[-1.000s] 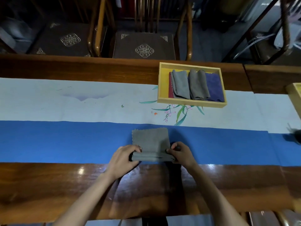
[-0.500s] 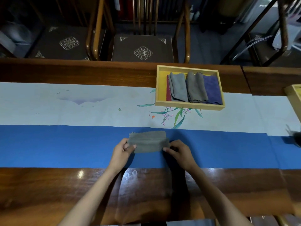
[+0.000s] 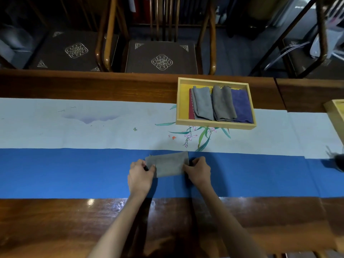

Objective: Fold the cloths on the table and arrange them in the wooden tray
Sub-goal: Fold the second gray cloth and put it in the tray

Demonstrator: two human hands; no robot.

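Both hands — left hand point(image 3: 140, 175), right hand point(image 3: 198, 171) — pinch grey cloth point(image 3: 168, 165) ends.

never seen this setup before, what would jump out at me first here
The left hand and right hand each pinch an end of a folded grey cloth on the blue runner, front and centre. Farther back and to the right, the wooden tray already holds folded cloths in red, grey and purple.

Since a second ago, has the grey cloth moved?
Yes. The grey cloth's near edge went away from the person, off the blue band's near border; its far edge stays by the white band.
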